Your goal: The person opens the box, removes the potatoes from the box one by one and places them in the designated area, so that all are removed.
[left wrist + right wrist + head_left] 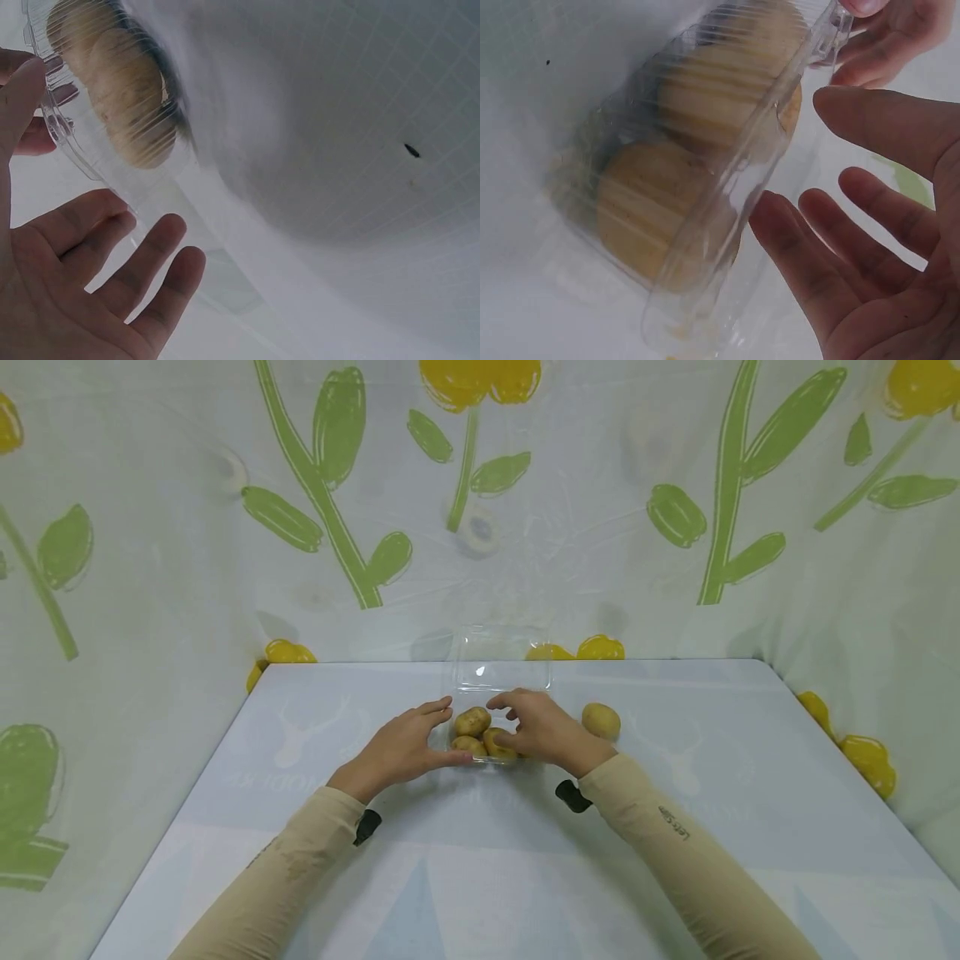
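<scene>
A clear plastic clamshell box (491, 761) stands on the table with its lid (502, 662) raised at the back. Several potatoes (472, 721) lie inside it; their yellow-brown skins show through the ribbed wall in both wrist views. My left hand (405, 745) is at the box's left side, thumb along the front rim and the other fingers loosely extended past the left edge. Over the box's right part reaches my right hand (543, 727), its fingers spread and bent a little, with nothing held between them. Another potato (601, 722) lies on the table right of the box.
The white table (465, 877) carries faint printed patterns. A curtain (555, 543) with green leaves and yellow flowers hangs behind it and along both sides. Dark wrist-worn devices (573, 796) sit below the beige sleeves (675, 835).
</scene>
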Available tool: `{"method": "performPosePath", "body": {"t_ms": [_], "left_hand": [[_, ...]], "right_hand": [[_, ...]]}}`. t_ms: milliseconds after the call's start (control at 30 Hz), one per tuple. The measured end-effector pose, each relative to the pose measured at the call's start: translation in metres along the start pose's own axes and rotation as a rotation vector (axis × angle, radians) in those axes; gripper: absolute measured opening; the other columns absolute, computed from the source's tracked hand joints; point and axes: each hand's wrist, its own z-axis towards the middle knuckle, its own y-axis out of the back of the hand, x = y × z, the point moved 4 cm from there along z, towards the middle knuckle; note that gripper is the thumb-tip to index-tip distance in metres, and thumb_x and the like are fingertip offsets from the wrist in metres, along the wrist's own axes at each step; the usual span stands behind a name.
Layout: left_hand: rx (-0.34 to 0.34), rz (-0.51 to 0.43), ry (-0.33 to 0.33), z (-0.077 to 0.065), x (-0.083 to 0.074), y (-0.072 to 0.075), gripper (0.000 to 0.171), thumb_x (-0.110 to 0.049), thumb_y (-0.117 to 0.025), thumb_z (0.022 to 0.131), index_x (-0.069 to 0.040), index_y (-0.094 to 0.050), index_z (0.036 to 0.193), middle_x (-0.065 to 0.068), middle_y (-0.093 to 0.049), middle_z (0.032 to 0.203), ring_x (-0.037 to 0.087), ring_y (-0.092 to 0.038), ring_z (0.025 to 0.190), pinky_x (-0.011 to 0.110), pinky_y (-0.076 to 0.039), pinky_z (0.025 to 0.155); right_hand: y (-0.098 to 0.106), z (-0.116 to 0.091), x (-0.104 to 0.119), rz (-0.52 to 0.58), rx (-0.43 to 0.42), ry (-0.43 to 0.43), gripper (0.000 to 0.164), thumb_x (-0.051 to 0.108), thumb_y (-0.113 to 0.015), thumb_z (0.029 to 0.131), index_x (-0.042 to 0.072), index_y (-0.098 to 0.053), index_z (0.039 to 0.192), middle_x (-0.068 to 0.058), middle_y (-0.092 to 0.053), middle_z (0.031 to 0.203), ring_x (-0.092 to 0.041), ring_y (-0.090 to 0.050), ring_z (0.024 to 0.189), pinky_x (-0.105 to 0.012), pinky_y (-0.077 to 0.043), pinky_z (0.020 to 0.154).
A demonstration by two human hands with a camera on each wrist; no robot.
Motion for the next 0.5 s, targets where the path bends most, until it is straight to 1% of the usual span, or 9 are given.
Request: {"method": "performPosePath", "body": {"t_ms": [133,267,300,500], "left_hand": [[0.0,0.002,0.002,0.0,0.0,0.0,0.093,-0.067,-0.072,0.083,-0.003,-0.051,0.148,0.001,-0.035,0.163,0.032,-0.036,0.147,0.053,-0.035,0.115],[-0.001,-0.005,-0.001,0.0,0.0,0.0,0.092,-0.066,-0.072,0.084,-0.002,-0.051,0.148,0.002,-0.035,0.162,0.032,-0.036,0.146,0.053,-0.035,0.115],[-0.002,-0.006,-0.005,-0.001,0.0,0.0,0.092,-0.065,-0.072,0.084,-0.002,-0.051,0.147,0.002,-0.035,0.162,0.033,-0.037,0.146,0.053,-0.035,0.115],[-0.008,-0.011,-0.009,0.0,0.0,0.0,0.092,-0.065,-0.073,0.083,-0.002,-0.052,0.147,0.001,-0.035,0.162,0.031,-0.036,0.147,0.052,-0.035,0.116]], "right_hand": [[-0.004,0.003,0.002,-0.019,0.007,0.006,0.044,0.011,-0.075,0.091,-0.001,-0.063,0.131,-0.017,-0.065,0.13,-0.035,-0.068,0.106,-0.038,-0.058,0.088],[-0.008,0.005,0.002,-0.028,0.021,-0.027,0.039,0.011,-0.075,0.091,-0.001,-0.065,0.127,-0.016,-0.067,0.127,-0.033,-0.068,0.104,-0.039,-0.057,0.089],[-0.009,0.005,0.002,-0.028,0.027,-0.04,0.039,0.011,-0.074,0.091,0.0,-0.065,0.127,-0.015,-0.067,0.126,-0.032,-0.067,0.104,-0.039,-0.057,0.09],[-0.014,0.007,0.001,-0.062,0.049,-0.056,0.034,0.011,-0.075,0.09,-0.001,-0.069,0.122,-0.016,-0.069,0.12,-0.031,-0.064,0.112,-0.043,-0.053,0.098]]}}
